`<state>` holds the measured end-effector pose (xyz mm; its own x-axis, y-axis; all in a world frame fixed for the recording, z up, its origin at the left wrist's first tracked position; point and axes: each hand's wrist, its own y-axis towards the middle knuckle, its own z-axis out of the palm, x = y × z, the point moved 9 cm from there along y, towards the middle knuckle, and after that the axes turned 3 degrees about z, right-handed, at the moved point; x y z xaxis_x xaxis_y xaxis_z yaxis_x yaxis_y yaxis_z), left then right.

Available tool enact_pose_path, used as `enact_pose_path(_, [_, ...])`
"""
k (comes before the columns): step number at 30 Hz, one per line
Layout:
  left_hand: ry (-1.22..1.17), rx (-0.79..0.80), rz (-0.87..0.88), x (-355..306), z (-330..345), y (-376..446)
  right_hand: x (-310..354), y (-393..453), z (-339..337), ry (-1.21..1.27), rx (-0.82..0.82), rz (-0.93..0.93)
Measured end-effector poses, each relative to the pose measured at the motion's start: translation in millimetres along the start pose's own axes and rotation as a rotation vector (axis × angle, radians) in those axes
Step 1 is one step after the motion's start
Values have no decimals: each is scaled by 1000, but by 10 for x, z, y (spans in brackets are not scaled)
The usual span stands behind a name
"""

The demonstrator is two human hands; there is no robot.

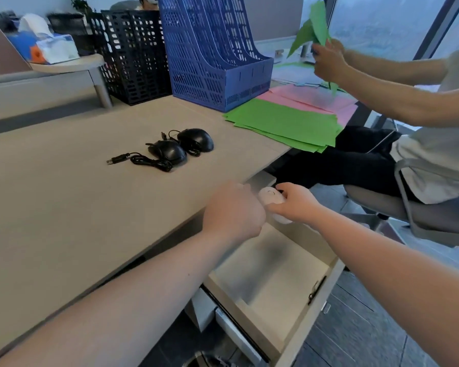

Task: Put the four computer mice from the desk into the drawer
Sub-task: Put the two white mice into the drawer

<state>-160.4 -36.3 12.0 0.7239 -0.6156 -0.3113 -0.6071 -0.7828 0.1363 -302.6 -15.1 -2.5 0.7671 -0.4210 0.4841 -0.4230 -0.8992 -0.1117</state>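
Note:
Two black wired mice lie side by side on the desk [64, 207]: the nearer black mouse [167, 152] with its coiled cable and USB plug, and the farther black mouse [196, 139]. My right hand [294, 201] holds a white mouse [270, 197] just past the desk's front edge, above the back of the open drawer [276, 282]. A second white shape [282, 218] shows under that hand. My left hand [233, 210] is curled beside the white mouse, touching or nearly touching it; what it holds is hidden.
A blue file rack [212, 54] and a black mesh rack [133, 54] stand at the back. Green paper sheets [284, 125] and pink sheets [316, 102] cover the right desk end. Another person [408, 154] sits at the right, handling green paper. A tissue box [56, 49] sits far left.

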Motion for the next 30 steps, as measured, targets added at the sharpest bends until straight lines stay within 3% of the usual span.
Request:
enact_pose_path(3, [16,-53,50,-85,172,-28,-181,39,203,26,51,47])
enact_pose_path(6, [4,34,36,-101,547,-115,-327,87,433,22,114,71])
enact_pose_path(10, [44,219,-110,171,1099,-198,-503,171,743,-3,199,103])
enact_pose_path(16, [5,374,-310,495,1581,-234,-641,282,1235,-79,271,100])
enact_pose_path(30, [-71,500,-371,681,1985,-128,-687,518,1696,-118,260,55])
